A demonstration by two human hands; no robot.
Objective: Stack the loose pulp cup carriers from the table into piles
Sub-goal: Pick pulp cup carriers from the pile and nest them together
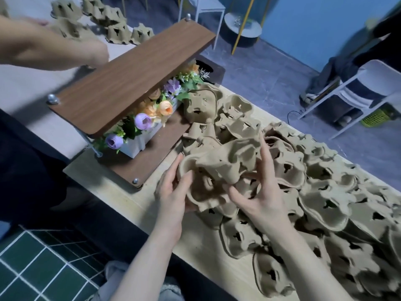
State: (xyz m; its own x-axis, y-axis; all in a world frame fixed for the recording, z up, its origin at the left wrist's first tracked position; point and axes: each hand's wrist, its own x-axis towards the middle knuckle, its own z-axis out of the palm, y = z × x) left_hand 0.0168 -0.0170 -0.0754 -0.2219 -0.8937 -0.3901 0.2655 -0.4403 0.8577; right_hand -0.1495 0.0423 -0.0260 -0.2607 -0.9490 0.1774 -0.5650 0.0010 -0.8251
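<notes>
A brown pulp cup carrier (219, 164) is lifted just above the table, tilted. My left hand (173, 192) grips its near left rim, thumb inside a cup well. My right hand (260, 192) holds its right side, with spread fingers curled round the edge and the index finger raised along the top. A wide heap of loose pulp carriers (325, 203) covers the light wooden table (212, 263) to the right and below my hands. More carriers (201, 105) lie beside the flowers.
A two-tier wooden shelf (130, 79) stands at the table's left end with a white box of artificial flowers (147, 120) under its top board. Another person's arm (54, 48) reaches toward stacked carriers (104, 20) on the far table. White chairs and a green basket (375, 120) stand on the floor.
</notes>
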